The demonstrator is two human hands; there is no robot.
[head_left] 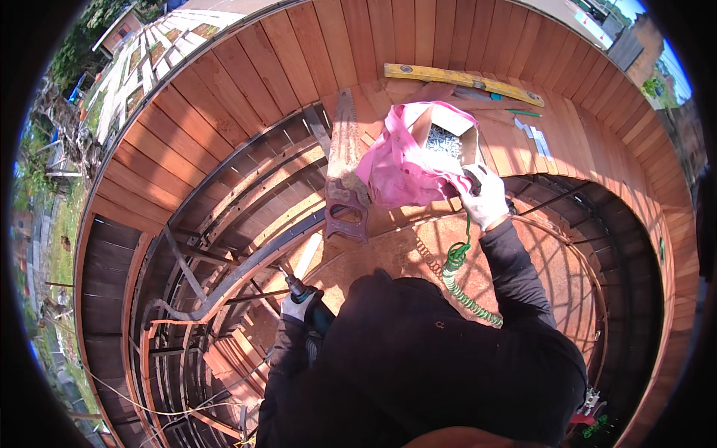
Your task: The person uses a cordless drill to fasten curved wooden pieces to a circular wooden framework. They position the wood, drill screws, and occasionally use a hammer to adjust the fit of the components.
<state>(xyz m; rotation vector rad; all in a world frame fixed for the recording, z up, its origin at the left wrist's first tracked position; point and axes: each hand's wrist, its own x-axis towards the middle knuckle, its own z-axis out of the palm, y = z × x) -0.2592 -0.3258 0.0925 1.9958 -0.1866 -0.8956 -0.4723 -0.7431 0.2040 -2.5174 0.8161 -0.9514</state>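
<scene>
My gloved right hand (484,198) grips the pink bag (399,160) around the screw box (447,140), upper centre; tugging could spill screws through the open framing. My left hand (301,305) clutches the drill (314,313).

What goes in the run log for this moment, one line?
left hand: grips power drill | right hand: reaching into screw box in pink bag | handsaw beside bag | deck part-boarded
</scene>
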